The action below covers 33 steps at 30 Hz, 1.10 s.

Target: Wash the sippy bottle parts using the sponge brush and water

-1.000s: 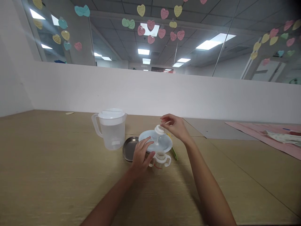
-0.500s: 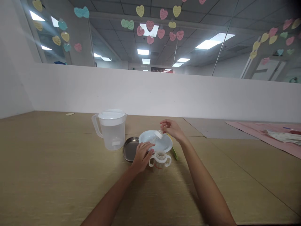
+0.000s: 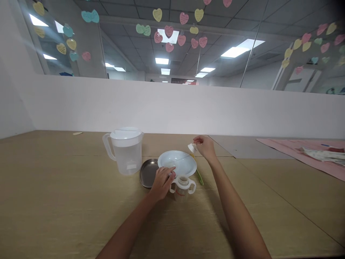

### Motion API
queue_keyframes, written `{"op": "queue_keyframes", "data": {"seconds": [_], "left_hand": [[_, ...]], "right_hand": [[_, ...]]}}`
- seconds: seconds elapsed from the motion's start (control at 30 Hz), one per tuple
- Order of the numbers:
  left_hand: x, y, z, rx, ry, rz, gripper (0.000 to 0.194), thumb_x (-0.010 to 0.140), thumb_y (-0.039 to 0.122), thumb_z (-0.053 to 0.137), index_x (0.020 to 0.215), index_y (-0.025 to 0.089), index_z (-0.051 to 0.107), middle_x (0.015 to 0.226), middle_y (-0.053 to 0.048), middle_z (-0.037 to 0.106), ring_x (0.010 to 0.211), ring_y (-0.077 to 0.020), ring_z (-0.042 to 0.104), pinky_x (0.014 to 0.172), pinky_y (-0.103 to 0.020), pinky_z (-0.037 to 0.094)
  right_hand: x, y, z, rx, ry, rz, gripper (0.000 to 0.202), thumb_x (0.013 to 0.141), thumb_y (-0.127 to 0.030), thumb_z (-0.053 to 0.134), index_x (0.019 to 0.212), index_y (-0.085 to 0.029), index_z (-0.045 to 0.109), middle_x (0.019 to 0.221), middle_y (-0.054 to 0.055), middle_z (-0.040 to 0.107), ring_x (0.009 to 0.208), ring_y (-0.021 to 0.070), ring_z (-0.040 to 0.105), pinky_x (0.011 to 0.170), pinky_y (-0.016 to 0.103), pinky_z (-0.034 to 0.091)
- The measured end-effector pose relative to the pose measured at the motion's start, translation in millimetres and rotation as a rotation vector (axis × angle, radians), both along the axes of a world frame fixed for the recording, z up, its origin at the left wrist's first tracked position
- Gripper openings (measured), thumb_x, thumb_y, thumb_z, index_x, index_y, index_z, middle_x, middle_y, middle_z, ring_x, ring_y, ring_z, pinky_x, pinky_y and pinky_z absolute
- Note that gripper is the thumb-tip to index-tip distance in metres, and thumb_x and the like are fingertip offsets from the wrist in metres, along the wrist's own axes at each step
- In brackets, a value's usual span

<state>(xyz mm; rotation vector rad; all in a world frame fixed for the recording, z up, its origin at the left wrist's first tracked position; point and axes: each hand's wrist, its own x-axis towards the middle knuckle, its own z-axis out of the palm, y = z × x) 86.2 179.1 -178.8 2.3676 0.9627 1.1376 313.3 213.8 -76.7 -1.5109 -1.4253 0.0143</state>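
My right hand (image 3: 205,146) is raised past the right rim of a white bowl (image 3: 191,170), fingers closed on a small white bottle top (image 3: 192,148). A thin line, like a straw, slants from that top down into the bowl. My left hand (image 3: 162,182) rests at the bowl's front left, fingers stretched over its rim and thumb apart. Beside that thumb stands a clear baby bottle (image 3: 182,190) with two white handles, its mouth uncovered. Whether my left fingertips touch the thin line is unclear.
Left of the bowl lie a metal tray (image 3: 147,174) and a lidded clear pitcher (image 3: 128,154). A green stick-like handle (image 3: 199,177) pokes out at the bowl's right. Far right, a pink cloth (image 3: 283,147) carries a white bundle (image 3: 322,154). A white wall (image 3: 172,108) bounds the table behind.
My right hand has moved right and slightly up with the white bottle top, from over the bowl to beyond its rim. My left hand has hardly moved.
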Motion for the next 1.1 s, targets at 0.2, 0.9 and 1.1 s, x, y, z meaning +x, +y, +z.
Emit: {"op": "queue_keyframes", "data": {"seconds": [0.2,0.9,1.1], "left_hand": [[-1.5,8.9,-5.1,0.06,0.064,0.074,0.04,0.093,0.04,0.028,0.117,0.025,0.057,0.104,-0.003,0.065,0.109,-0.0208,0.046,0.098,-0.04,0.029],[-3.2,7.7,1.8,-0.028,-0.175,0.122,0.031,0.091,0.041,0.032,0.101,0.022,0.054,0.097,-0.003,0.064,0.1,-0.0178,0.054,0.1,-0.039,0.031],[1.2,5.2,2.3,-0.1,-0.158,0.049,0.027,0.09,0.038,0.033,0.096,0.022,0.053,0.094,-0.002,0.066,0.106,-0.0185,0.053,0.101,-0.04,0.03]], "right_hand": [[-12.5,1.2,0.3,-0.035,-0.062,0.063,0.027,0.062,-0.006,0.046,0.079,-0.018,0.064,0.078,0.004,0.068,0.074,0.0149,0.062,0.073,0.027,0.048],[-23.7,-11.8,9.1,-0.06,-0.112,0.127,0.028,0.065,-0.005,0.045,0.081,-0.016,0.064,0.081,0.006,0.068,0.076,0.0158,0.062,0.072,0.027,0.047],[-22.0,-15.9,13.1,-0.06,-0.104,0.099,0.027,0.065,-0.006,0.044,0.08,-0.017,0.064,0.08,0.005,0.068,0.075,0.0157,0.062,0.071,0.028,0.047]]}}
